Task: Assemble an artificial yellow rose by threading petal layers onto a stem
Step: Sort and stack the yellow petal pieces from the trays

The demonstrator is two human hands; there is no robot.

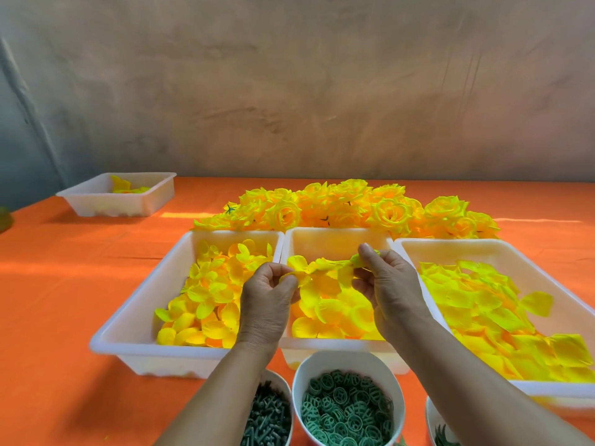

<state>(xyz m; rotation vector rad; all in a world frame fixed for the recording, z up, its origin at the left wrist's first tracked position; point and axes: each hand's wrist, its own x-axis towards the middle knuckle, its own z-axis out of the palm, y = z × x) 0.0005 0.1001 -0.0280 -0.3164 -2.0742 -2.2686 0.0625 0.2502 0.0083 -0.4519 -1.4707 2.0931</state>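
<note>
Head view. Fingertips of both hands are partly hidden by the yellow petal layer (322, 268) they hold over the middle tray (338, 235). The left hand (267, 291) pinches its left end with curled fingers; the right hand (386, 284) pinches its right end between thumb and fingers. A greenish bit at the right fingertips is too blurred to name, and no stem can be made out there.

Forearms cover the near rim of the middle tray and part of the left tray (135, 317). The right tray (450, 244) runs off the right edge. At the bottom edge three cups are cut off: a peg cup (283, 381) with dark green pieces, a ring cup (341, 357) with green rings, and a third cup (429, 413) whose contents are hard to tell. The three trays stand side by side, rims touching or nearly so, all holding loose yellow petals.

Finished roses (354, 207) lie heaped just beyond the trays. A far tray (96, 201) sits well apart at far left. Bare orange cloth (64, 284) spreads left of the trays; the wall (289, 91) closes off the far side.
</note>
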